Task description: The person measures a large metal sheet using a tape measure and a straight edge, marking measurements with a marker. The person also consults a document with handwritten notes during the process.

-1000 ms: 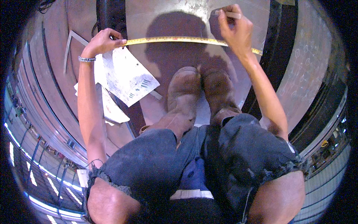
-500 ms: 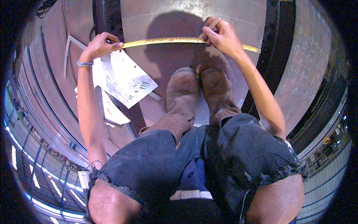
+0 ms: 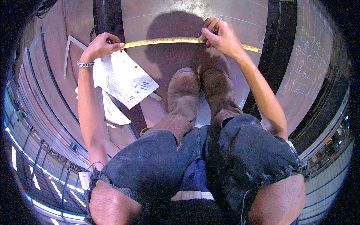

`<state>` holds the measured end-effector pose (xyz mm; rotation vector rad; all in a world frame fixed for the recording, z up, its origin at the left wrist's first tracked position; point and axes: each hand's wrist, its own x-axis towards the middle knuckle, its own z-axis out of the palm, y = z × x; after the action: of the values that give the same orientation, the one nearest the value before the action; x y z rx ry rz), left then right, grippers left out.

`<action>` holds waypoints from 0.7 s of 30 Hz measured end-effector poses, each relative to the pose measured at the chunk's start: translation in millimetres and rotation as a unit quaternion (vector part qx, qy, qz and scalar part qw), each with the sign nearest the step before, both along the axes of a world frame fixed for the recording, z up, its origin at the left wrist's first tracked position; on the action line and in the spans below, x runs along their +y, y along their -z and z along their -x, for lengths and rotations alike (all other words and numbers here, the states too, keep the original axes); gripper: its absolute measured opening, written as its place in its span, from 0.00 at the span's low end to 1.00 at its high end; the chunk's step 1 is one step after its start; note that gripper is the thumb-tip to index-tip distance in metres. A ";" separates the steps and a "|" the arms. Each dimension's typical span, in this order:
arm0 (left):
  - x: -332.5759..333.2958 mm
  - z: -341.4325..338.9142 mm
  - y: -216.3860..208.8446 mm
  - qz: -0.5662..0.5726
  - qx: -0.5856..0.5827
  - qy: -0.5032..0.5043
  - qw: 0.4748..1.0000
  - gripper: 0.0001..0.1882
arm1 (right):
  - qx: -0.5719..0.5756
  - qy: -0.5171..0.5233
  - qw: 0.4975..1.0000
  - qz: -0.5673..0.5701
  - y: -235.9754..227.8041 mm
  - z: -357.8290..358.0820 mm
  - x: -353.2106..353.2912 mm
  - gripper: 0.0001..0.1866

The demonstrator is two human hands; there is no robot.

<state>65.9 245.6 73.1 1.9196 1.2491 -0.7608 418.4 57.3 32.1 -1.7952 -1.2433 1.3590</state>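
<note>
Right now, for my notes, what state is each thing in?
Tape measure: extended
Left hand: pinching tape measure's left end
Right hand: gripping flat marking stick
Metal plate: marked with white lines
Paper sheets: smudged, overlapping
Metal square: partly covered
Boots: scuffed, side by side
Jeans: frayed

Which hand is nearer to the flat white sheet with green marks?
Left. The bare left hand is by the upper edge of the sheet; contact is unclear. The bare right hand is farther away, to its upper right.

Tape (image 3: 161, 41) partly behind right hand (image 3: 223, 36)
</note>
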 end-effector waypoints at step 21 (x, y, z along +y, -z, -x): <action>0.1 3.0 -2.5 0.004 -0.002 0.012 1.000 0.21 | -0.287 0.191 0.909 -0.232 -32.8 -19.0 0.2 0.10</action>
<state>62.9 245.8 75.5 1.9313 1.2221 -0.7727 437.4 57.5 64.9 -1.9922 -1.2596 0.2745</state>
